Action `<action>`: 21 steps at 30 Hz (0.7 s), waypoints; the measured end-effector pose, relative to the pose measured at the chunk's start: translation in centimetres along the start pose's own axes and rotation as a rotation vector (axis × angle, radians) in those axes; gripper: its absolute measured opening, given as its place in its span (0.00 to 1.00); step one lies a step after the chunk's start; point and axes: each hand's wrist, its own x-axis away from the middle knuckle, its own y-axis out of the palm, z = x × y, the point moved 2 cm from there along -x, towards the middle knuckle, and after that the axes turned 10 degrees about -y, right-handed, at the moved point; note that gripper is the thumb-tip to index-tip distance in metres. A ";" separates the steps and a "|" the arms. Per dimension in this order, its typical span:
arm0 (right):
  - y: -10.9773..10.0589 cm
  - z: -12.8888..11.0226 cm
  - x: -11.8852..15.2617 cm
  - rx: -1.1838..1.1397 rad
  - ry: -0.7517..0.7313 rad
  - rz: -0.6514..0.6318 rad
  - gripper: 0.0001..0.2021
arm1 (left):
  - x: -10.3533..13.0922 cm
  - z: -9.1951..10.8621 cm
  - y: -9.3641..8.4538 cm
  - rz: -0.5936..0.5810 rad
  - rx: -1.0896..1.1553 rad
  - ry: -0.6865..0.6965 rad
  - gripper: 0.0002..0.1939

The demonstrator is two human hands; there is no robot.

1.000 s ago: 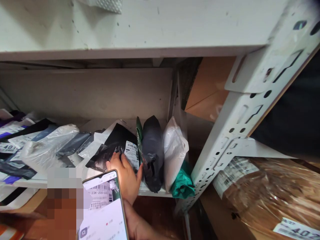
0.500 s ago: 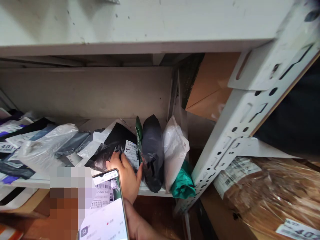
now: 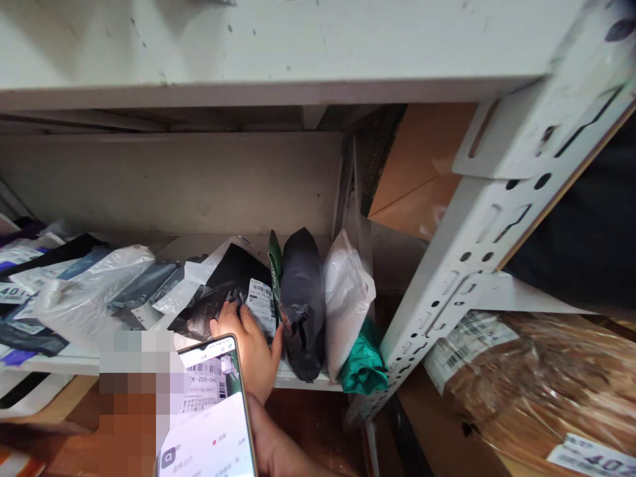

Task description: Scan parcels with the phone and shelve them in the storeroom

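Note:
My left hand (image 3: 251,348) lies with its fingers spread on a black plastic parcel (image 3: 236,268), its thumb out to the right beside the white barcode label (image 3: 261,306). In front of that wrist, a phone (image 3: 209,411) is tilted, its screen showing a label picture with a barcode. My right hand (image 3: 273,440) is partly visible along the phone's right edge and holds it; its fingers are hidden. Just right of my left thumb stand a thin green packet (image 3: 275,262), a dark grey parcel (image 3: 303,301) and a white parcel (image 3: 345,298).
A teal bag (image 3: 365,364) sits beside the white metal shelf post (image 3: 450,258). More wrapped parcels (image 3: 94,285) cover the shelf at left. An upper shelf edge (image 3: 278,89) hangs overhead. Beyond the post is a brown parcel (image 3: 546,384). A pixelated patch covers the lower left.
The label picture on the phone screen has shifted slightly. Both hands and the parcels are nearly where they were.

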 end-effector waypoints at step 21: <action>-0.3 -0.9 0.1 -0.002 -0.071 0.127 0.26 | 0.0 0.0 0.1 -0.013 -0.001 0.001 0.34</action>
